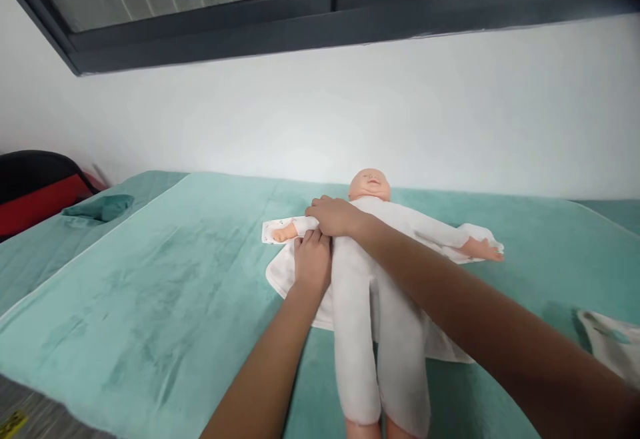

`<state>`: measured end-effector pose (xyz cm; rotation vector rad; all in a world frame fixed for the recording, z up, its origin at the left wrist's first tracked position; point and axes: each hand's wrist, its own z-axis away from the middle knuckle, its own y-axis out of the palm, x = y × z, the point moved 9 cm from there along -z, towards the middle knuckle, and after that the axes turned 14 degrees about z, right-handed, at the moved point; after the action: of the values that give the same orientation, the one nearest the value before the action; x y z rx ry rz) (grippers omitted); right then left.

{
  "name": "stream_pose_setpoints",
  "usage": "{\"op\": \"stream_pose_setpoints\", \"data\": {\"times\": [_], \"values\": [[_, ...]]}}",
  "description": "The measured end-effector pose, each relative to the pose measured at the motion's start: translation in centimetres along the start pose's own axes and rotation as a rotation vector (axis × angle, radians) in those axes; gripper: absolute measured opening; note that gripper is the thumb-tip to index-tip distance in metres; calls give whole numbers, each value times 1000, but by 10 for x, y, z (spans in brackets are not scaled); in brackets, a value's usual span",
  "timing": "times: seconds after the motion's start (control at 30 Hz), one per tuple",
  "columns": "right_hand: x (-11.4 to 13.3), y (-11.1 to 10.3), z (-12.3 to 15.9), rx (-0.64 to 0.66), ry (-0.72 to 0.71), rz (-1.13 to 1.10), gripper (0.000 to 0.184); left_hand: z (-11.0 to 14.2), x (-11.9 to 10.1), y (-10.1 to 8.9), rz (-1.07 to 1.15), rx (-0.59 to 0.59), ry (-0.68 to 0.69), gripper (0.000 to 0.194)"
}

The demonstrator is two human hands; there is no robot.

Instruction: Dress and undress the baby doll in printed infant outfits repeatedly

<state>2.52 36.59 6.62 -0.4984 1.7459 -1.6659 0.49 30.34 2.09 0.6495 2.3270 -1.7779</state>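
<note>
A baby doll (353,299) with a white cloth body lies on its back, its head toward the wall and its arms spread sideways. Beneath it is an opened white baby shirt (281,271), whose sleeves reach out along the doll's arms; a small print shows at the left cuff. My right hand (333,215) crosses over the doll's chest, fingers closed on the sleeve at the upper arm on the left. Just below it, my left hand (313,259) has its fingers bent onto the shirt beside the doll's torso. What lies under my fingertips is partly hidden.
A teal plush cover (150,292) spreads over the bed up to the white wall (225,119). Another white printed cloth (610,342) lies at the right edge. At the far left are a folded teal piece (100,208) and a black and red object (43,189). A dark-framed window is above.
</note>
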Motion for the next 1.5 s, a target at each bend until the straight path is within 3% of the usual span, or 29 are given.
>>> {"op": "stream_pose_setpoints", "data": {"times": [0.27, 0.43, 0.6, 0.7, 0.8, 1.0, 1.27, 1.5], "values": [[-4, 12, -15, 176, -71, -161, 17, -5, 7, -6, 150, -83, -5, 29], [-13, 13, -14, 134, 2, -119, 25, 0, 10, -13, 171, -101, -37, 29], [-29, -6, 15, -51, 102, -247, 37, -1, 28, -21, 109, -166, -141, 22], [-33, -13, 31, -84, 95, -339, 41, -4, 49, -24, 315, -198, -271, 24], [-34, -16, 40, -33, 99, -365, 42, -4, 68, -30, 599, -254, -398, 19], [-46, -22, 52, 38, 207, -272, 47, 2, 74, -40, 1010, -264, -451, 11], [-49, -14, 50, 57, 244, -133, 48, 11, 75, -49, 888, -462, -456, 6], [-48, -10, 50, 88, 211, -199, 49, 16, 86, -40, 1094, -537, -489, 5]]}}
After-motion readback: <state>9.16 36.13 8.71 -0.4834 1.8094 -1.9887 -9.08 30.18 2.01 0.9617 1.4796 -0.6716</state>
